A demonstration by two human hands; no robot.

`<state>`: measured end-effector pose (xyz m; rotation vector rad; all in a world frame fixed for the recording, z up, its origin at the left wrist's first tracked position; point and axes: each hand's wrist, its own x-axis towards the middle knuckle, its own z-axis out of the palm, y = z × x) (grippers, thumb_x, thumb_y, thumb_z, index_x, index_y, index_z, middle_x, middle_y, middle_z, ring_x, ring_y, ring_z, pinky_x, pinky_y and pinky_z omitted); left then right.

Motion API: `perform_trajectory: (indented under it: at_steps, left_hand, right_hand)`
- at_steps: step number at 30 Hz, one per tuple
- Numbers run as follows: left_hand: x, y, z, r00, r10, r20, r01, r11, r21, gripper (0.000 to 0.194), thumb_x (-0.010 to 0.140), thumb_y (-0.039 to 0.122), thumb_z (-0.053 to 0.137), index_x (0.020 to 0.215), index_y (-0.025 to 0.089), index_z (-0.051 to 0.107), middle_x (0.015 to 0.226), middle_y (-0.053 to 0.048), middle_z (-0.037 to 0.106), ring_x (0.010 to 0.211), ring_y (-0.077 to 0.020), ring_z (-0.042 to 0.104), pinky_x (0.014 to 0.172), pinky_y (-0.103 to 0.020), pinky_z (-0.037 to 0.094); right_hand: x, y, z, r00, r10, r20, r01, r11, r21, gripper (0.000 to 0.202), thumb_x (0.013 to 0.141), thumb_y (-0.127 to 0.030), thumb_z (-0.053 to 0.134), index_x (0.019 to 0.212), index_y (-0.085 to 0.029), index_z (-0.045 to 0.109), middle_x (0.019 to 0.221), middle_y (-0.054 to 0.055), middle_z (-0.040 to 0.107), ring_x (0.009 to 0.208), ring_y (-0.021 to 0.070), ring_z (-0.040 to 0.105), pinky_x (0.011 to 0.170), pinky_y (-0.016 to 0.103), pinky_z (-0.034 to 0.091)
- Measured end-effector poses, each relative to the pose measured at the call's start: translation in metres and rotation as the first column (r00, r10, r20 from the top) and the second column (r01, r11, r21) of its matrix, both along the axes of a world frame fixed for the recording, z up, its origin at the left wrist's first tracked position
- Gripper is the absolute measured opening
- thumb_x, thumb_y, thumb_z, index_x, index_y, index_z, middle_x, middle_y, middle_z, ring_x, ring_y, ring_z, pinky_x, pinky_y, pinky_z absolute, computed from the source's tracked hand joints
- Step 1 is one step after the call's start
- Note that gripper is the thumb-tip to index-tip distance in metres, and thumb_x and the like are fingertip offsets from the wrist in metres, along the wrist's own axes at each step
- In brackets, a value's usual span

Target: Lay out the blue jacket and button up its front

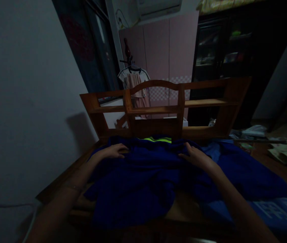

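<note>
A dark blue garment [135,179] lies spread and wrinkled over the wooden desk top, its lower edge hanging at the front. A yellow-green stripe [158,139] shows along its far edge. My left hand [113,151] rests at the garment's upper left, thumb and fingers apart. On the upper right side, my right hand [196,156] touches the cloth with its fingers stretched out and parted. Neither hand visibly grips the fabric. Farther right, more dark blue cloth [247,168] spreads beside my right forearm.
Behind the garment stands a wooden shelf rack [153,109]. A light blue bag or sheet with white characters [275,212] lies at the lower right. The white wall [32,101] borders the left. Clothes on a hanger [134,79] and a pink wardrobe [158,50] are beyond.
</note>
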<state>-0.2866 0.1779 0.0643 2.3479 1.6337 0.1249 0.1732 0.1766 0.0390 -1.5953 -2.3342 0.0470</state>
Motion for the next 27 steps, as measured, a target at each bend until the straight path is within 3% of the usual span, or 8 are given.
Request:
perform_trajectory:
  at_steps: [2,6,8,11,13,15,20,27]
  left_hand:
    - [0.024,-0.006,0.004,0.968,-0.164,0.192,0.147,0.984,0.098,0.054,0.077,0.048,0.058,0.125,0.023,0.052,0.127,-0.005,0.048,0.116,-0.0177,0.044,0.101,-0.025,0.03]
    - [0.085,-0.02,0.002,0.925,-0.214,0.314,0.126,0.952,0.279,0.054,0.078,0.054,0.057,0.122,0.023,0.053,0.12,-0.004,0.052,0.11,-0.0168,0.047,0.097,-0.026,0.034]
    - [0.104,-0.027,-0.005,0.928,-0.248,0.279,0.161,0.94,0.3,0.048,0.077,0.054,0.058,0.115,0.025,0.058,0.112,-0.003,0.055,0.106,-0.0179,0.048,0.096,-0.029,0.033]
    - [0.112,-0.037,-0.017,0.926,-0.206,0.317,0.092,0.936,0.34,0.036,0.078,0.048,0.059,0.106,0.024,0.062,0.103,-0.003,0.057,0.102,-0.0191,0.049,0.094,-0.032,0.033]
    - [0.113,-0.043,-0.024,0.895,-0.189,0.403,0.034,0.932,0.36,0.028,0.079,0.04,0.06,0.1,0.022,0.061,0.099,-0.003,0.056,0.098,-0.0177,0.05,0.09,-0.03,0.035]
    - [0.12,-0.046,-0.028,0.852,-0.206,0.481,0.009,0.925,0.381,0.016,0.081,0.029,0.057,0.095,0.02,0.059,0.096,-0.002,0.056,0.094,-0.0153,0.051,0.086,-0.027,0.037]
    - [0.166,-0.03,-0.041,0.81,-0.226,0.542,-0.07,0.879,0.471,0.016,0.081,0.007,0.043,0.09,0.017,0.052,0.094,-0.005,0.055,0.095,-0.0163,0.049,0.087,-0.028,0.037]
    - [0.204,-0.015,-0.073,0.728,-0.192,0.659,-0.09,0.925,0.369,0.02,0.084,0.023,0.052,0.104,0.023,0.056,0.104,0.0,0.059,0.102,-0.0133,0.051,0.093,-0.026,0.037]
  right_hand:
    - [-0.022,-0.014,0.014,1.0,-0.021,0.01,0.018,0.977,0.211,0.062,0.087,-0.054,0.041,0.131,-0.011,0.035,0.111,0.017,0.052,0.104,0.0294,0.049,0.084,0.036,0.037]
    - [-0.085,-0.031,0.031,0.998,0.062,-0.017,-0.052,0.931,0.362,0.064,0.083,-0.061,0.044,0.127,-0.014,0.042,0.11,0.014,0.052,0.105,0.031,0.046,0.087,0.041,0.035]
    - [-0.11,-0.03,0.025,0.989,0.139,-0.058,-0.115,0.946,0.304,0.065,0.079,-0.059,0.052,0.124,-0.014,0.046,0.11,0.014,0.054,0.105,0.0308,0.046,0.088,0.041,0.035]
    - [-0.128,-0.024,0.006,0.929,0.253,-0.27,-0.247,0.967,0.056,0.047,0.079,-0.051,0.057,0.109,-0.016,0.055,0.097,0.008,0.059,0.091,0.0222,0.054,0.079,0.032,0.04]
    - [-0.128,-0.021,-0.004,0.849,0.296,-0.438,-0.345,0.938,-0.034,0.036,0.079,-0.047,0.059,0.1,-0.017,0.058,0.093,0.004,0.061,0.084,0.017,0.056,0.075,0.026,0.041]
    - [-0.123,-0.02,-0.009,0.772,0.333,-0.541,-0.4,0.917,-0.006,0.031,0.079,-0.043,0.06,0.097,-0.018,0.057,0.094,0.002,0.061,0.086,0.0152,0.056,0.076,0.024,0.04]
    - [-0.103,-0.01,-0.017,0.788,0.248,-0.564,-0.248,0.966,0.078,0.025,0.084,-0.037,0.053,0.101,-0.019,0.053,0.076,0.0,0.058,0.065,0.0135,0.053,0.062,0.024,0.037]
    - [-0.072,0.017,-0.054,0.67,0.132,-0.731,-0.257,0.964,-0.062,0.031,0.079,-0.042,0.059,0.093,-0.015,0.058,0.096,0.004,0.06,0.09,0.0161,0.055,0.08,0.026,0.039]
